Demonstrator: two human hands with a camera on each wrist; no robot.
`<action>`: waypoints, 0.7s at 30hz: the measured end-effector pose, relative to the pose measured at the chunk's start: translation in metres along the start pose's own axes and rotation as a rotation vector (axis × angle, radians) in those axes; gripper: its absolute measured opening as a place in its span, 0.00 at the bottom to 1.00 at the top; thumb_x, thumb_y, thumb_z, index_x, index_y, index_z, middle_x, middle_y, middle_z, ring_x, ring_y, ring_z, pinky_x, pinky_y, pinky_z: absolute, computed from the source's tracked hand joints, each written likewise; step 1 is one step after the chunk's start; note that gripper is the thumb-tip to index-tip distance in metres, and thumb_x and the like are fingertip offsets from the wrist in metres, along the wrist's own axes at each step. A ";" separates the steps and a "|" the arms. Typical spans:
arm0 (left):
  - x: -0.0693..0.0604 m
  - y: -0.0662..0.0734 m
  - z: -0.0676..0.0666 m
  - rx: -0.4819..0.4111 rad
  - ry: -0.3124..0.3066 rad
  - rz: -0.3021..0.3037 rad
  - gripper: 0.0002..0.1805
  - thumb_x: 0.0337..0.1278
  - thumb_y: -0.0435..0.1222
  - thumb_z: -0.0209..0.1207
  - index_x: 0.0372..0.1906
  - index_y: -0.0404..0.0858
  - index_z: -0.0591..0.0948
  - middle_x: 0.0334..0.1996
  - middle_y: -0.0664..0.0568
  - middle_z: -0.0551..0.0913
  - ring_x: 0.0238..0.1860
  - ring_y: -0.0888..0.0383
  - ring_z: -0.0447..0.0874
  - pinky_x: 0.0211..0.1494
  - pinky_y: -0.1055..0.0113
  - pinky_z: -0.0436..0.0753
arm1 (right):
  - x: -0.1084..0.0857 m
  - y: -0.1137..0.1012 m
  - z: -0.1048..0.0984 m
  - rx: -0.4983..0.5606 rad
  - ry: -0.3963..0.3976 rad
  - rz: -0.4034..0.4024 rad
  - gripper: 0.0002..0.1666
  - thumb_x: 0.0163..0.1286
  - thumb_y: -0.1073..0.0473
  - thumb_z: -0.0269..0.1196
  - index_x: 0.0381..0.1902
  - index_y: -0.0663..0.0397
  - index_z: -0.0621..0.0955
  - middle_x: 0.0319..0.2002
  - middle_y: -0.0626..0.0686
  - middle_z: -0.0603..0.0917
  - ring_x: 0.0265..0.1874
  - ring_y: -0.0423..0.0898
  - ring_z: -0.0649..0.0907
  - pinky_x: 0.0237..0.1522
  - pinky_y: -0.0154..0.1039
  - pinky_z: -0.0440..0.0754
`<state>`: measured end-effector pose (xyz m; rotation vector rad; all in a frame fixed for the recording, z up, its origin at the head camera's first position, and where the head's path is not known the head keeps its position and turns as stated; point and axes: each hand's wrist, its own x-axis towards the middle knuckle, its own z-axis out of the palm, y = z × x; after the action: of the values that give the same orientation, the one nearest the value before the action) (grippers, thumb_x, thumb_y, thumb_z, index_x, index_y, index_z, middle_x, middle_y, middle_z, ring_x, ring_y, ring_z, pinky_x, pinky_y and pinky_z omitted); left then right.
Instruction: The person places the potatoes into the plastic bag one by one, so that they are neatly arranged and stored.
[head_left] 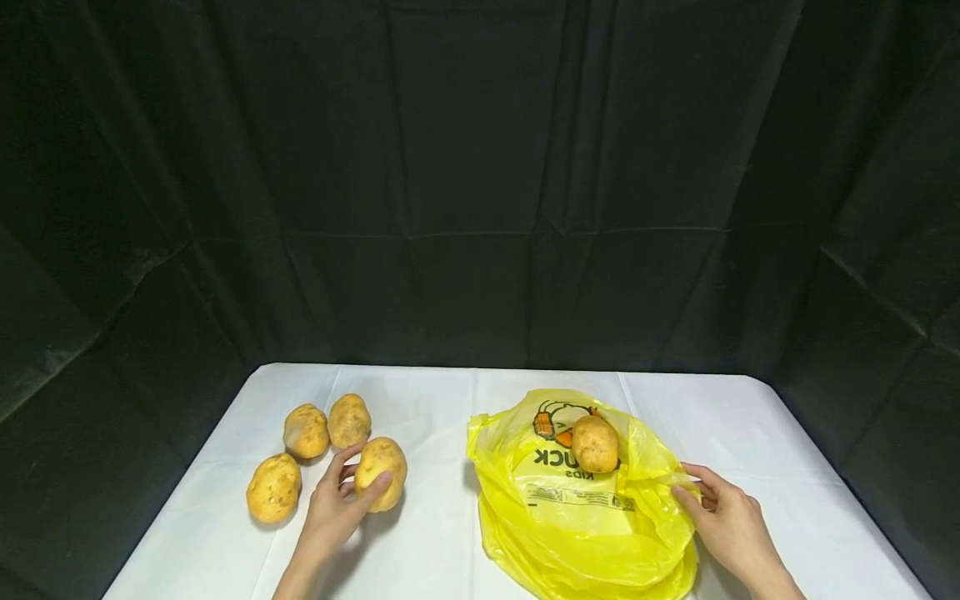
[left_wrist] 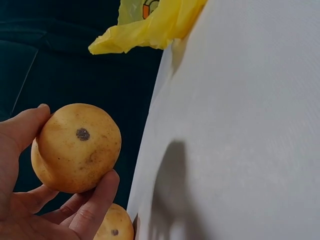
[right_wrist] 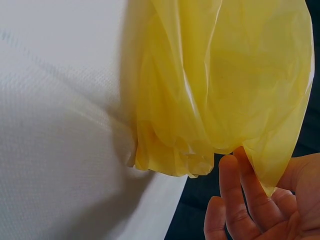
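My left hand [head_left: 335,506] grips a potato [head_left: 383,473] between thumb and fingers, raised off the table with its shadow below. In the left wrist view the same potato [left_wrist: 77,147] shows a dark round spot. My right hand [head_left: 729,525] pinches the right edge of a yellow plastic bag [head_left: 577,550], which spreads wide at its mouth. The right wrist view has the bag's edge [right_wrist: 265,165] between the thumb and fingers. Inside the bag lies another potato [head_left: 596,444], against the printed far side.
Three more potatoes rest on the left of the white table [head_left: 442,550]: a front one [head_left: 273,489], a middle one [head_left: 306,432] and a back one [head_left: 349,421]. Black cloth [head_left: 465,292] hangs behind and along both sides.
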<state>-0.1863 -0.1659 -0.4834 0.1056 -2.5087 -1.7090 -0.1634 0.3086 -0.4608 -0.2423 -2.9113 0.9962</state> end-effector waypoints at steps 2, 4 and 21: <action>0.001 0.002 0.002 -0.026 -0.006 0.000 0.38 0.55 0.47 0.69 0.68 0.39 0.68 0.56 0.38 0.76 0.54 0.47 0.79 0.48 0.62 0.80 | 0.000 0.001 0.000 -0.002 0.002 -0.003 0.27 0.73 0.57 0.60 0.63 0.67 0.72 0.47 0.69 0.83 0.47 0.65 0.82 0.46 0.57 0.80; 0.001 0.003 0.003 -0.048 -0.012 -0.005 0.38 0.55 0.47 0.69 0.68 0.39 0.68 0.55 0.38 0.76 0.52 0.47 0.80 0.44 0.66 0.81 | 0.000 0.001 0.000 -0.001 -0.001 0.000 0.27 0.73 0.57 0.60 0.63 0.67 0.72 0.47 0.69 0.83 0.47 0.65 0.82 0.47 0.57 0.80; 0.002 0.010 0.007 -0.083 -0.019 -0.003 0.38 0.54 0.45 0.70 0.67 0.39 0.68 0.53 0.41 0.77 0.46 0.52 0.81 0.38 0.69 0.81 | 0.000 0.000 0.001 0.012 0.005 -0.016 0.26 0.72 0.58 0.61 0.62 0.67 0.73 0.45 0.67 0.84 0.46 0.63 0.83 0.45 0.56 0.81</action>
<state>-0.1893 -0.1564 -0.4764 0.0861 -2.4475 -1.8209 -0.1638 0.3081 -0.4617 -0.2205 -2.8969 1.0096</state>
